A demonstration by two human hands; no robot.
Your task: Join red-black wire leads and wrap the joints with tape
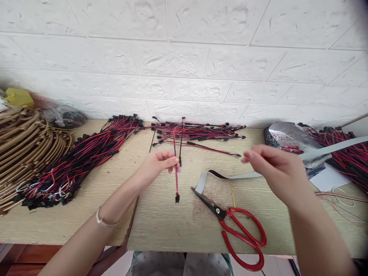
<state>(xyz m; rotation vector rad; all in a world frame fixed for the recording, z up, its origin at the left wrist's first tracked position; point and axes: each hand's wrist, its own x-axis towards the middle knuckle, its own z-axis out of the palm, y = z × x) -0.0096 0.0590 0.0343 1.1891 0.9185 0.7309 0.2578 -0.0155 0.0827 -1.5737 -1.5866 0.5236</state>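
Head view: 1 red-and-black wire lead [176, 179] is suspended above the table [161, 218], its black connector downward. The left hand [165, 161] clamps the lead between thumb and fingers. The right hand [273, 168] is positioned well apart from the lead; whether its thumb and fingertips touch cannot be determined. Below lie 1 pair of red-handled scissors [221, 214], blades nearly closed, and 1 grey strip [202, 182]. Wire bundles [198, 131] lie near the wall [186, 92].
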